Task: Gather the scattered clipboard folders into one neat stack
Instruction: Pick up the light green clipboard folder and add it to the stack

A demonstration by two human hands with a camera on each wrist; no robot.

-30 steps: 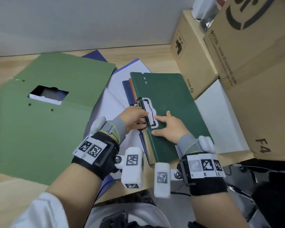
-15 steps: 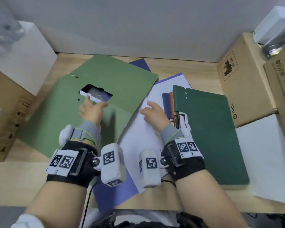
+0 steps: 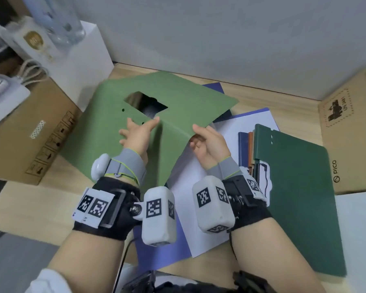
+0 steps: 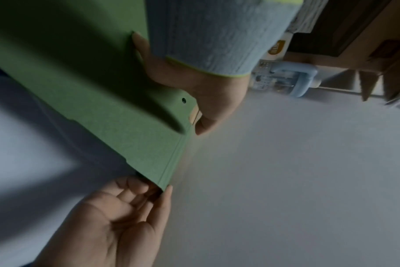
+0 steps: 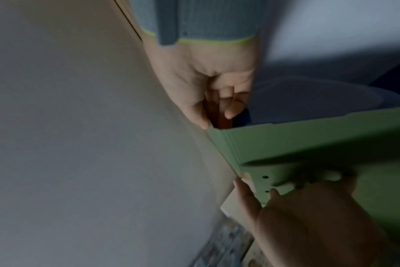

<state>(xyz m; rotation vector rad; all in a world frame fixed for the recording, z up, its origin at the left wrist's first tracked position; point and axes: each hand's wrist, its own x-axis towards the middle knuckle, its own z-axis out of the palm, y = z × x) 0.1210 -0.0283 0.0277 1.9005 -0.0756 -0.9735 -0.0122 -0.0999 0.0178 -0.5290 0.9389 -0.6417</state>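
Closest to the person, a purple sheet (image 3: 156, 246) and a white sheet (image 3: 201, 208) lie on the wooden desk (image 3: 283, 102), one over the other. To the right, the dark green clipboard folder (image 3: 300, 187) lies flat on top of a small stack, with blue and orange folder edges (image 3: 246, 149) peeking out on its left side. Its metal clip (image 3: 262, 176) shows just beside the right wrist.

A bit farther, the big light green folder (image 3: 114, 132) is open and partly lifted off the desk. The right hand (image 3: 207, 142) pinches its near corner at the fold, thumb on top and fingers curled under. The left hand (image 3: 135, 134) is spread flat, with straight fingers pressing on the folder's cover close to two small holes. A cut-out window (image 3: 146, 102) in the cover shows something dark below.

At the left stand a brown cardboard box (image 3: 25, 134) and a white box (image 3: 85, 56). At the far right is another cardboard box (image 3: 351, 132) with PICO printed on it. Behind everything is a grey wall (image 3: 220, 39).
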